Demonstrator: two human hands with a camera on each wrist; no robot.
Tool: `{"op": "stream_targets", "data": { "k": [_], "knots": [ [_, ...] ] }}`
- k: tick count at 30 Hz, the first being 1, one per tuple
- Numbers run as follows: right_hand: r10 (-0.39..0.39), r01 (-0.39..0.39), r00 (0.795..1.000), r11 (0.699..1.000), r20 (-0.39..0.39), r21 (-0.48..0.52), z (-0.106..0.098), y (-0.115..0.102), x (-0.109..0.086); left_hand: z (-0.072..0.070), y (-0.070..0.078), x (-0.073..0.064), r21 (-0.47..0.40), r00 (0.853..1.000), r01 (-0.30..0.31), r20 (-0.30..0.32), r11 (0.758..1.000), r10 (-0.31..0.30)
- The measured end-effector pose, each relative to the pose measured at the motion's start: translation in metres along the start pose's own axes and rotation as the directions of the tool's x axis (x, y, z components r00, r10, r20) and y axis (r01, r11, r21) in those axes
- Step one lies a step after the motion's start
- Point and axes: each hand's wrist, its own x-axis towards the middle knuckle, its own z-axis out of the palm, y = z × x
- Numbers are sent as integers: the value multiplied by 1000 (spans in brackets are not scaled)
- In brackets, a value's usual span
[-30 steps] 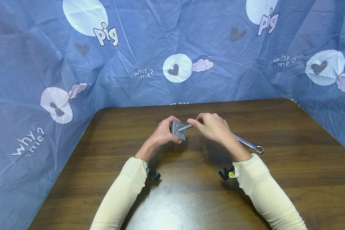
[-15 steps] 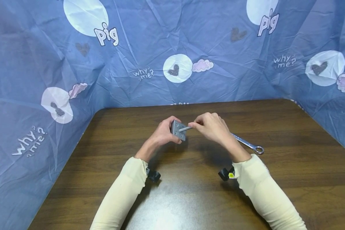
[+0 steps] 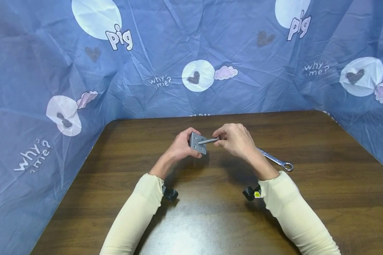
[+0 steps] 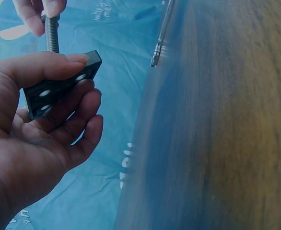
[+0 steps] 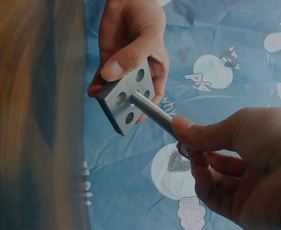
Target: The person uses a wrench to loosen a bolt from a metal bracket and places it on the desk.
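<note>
My left hand grips a square grey metal plate by its edges, thumb on one side and fingers on the other. Round holes sit near the plate's corners. A long threaded bolt stands out from the plate's middle. At its far end the thumb and fingers of my right hand pinch the bolt around its head, which they partly cover in the right wrist view. Both hands hold these parts above the table. In the left wrist view the plate is seen from its other side, with the bolt rising behind the thumb.
A combination wrench lies on the brown wooden table, to the right and partly behind my right forearm. A blue printed cloth hangs around the table's back and sides. Dark camera mounts sit under both wrists.
My right fingers have shifted slightly on the bolt's end and spread a little, so more of the bolt shows. The left hand and plate stay almost in place.
</note>
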Motion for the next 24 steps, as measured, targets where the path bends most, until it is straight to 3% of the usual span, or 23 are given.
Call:
{"op": "stream_targets", "data": {
  "k": [15, 24],
  "knots": [
    [30, -16, 981, 997, -192, 73, 7, 17, 5, -3, 1, 1, -77, 1000, -4, -31, 997, 1],
    [119, -101, 983, 986, -140, 133, 24, 42, 11, -16, -15, 2, -30, 995, 57, -82, 998, -60]
  ]
}}
